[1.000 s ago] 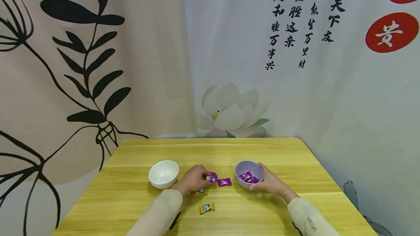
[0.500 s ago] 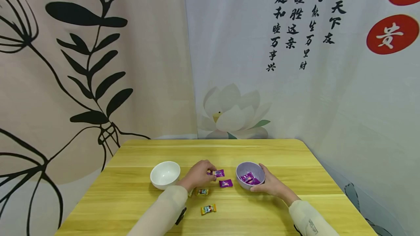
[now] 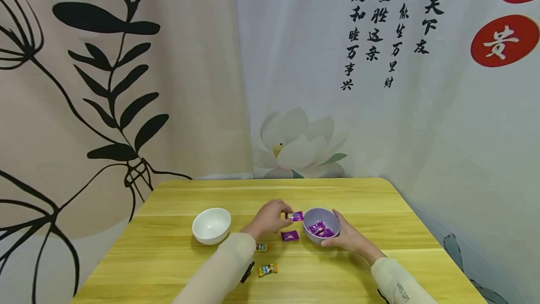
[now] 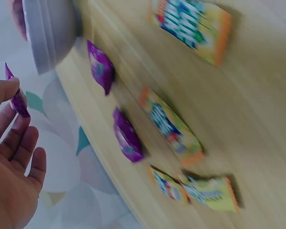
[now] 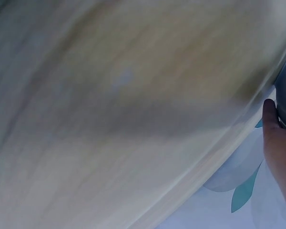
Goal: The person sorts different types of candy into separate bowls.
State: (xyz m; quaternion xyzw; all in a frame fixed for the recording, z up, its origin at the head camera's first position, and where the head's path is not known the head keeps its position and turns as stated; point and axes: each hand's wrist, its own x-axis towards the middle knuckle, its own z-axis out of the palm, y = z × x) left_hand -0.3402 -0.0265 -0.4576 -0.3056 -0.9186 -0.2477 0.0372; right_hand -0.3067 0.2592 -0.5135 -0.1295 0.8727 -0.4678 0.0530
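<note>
One small sweet (image 3: 296,216) in a shiny purple wrapper with paler marks and a pointed end is pinched between the thumb and fingertips of the left hand (image 3: 268,218), at the left side of a lilac bowl (image 3: 309,238); whether it touches the rim I can't quite tell. The right hand (image 3: 347,234) grips that bowl from the right, with several purple sweets (image 3: 319,229) inside. On the table (image 3: 358,197), the bowl sits right of the middle, and a white bowl (image 3: 211,234) stands nearer the left edge. The head view shows one loose purple sweet (image 3: 290,236) and two yellow sweets (image 3: 267,270) on the table; the left wrist view shows two purple and four yellow there. The blurred right wrist view catches only part of the right hand against the bowl.
</note>
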